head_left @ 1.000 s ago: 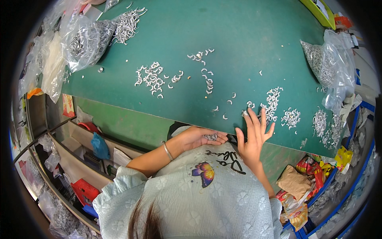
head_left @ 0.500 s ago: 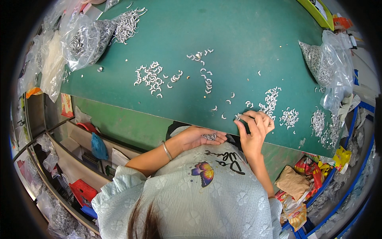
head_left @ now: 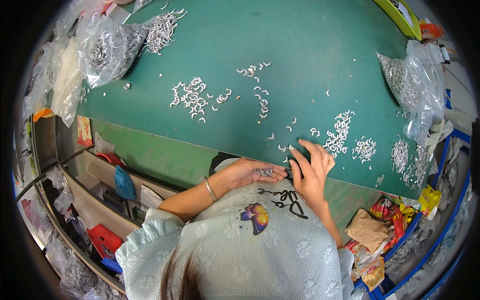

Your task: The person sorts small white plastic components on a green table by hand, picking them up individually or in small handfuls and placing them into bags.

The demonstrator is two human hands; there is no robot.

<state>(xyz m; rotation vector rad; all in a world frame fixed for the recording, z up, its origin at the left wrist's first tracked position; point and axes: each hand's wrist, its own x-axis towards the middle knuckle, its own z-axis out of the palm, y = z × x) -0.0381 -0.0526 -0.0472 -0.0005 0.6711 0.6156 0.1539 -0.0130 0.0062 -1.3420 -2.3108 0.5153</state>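
Down at the near edge of the green surface point(head_left: 310, 45), the left hand point(head_left: 247, 173) lay palm up, cupped around a small heap of silvery curved metal pieces point(head_left: 264, 172). Just beside it, the right hand point(head_left: 311, 172) rested with fingers spread loose, grasping nothing, fingertips touching the surface near scattered pieces point(head_left: 340, 131).

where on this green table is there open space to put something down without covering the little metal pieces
The widest bare patch of the green table lies top centre, between the heap of metal hooks at upper left and the clear bag of hooks at right. Another lies along the near left edge, below the small hook cluster. It is crowded around the right hand and the scattered piles beside it.
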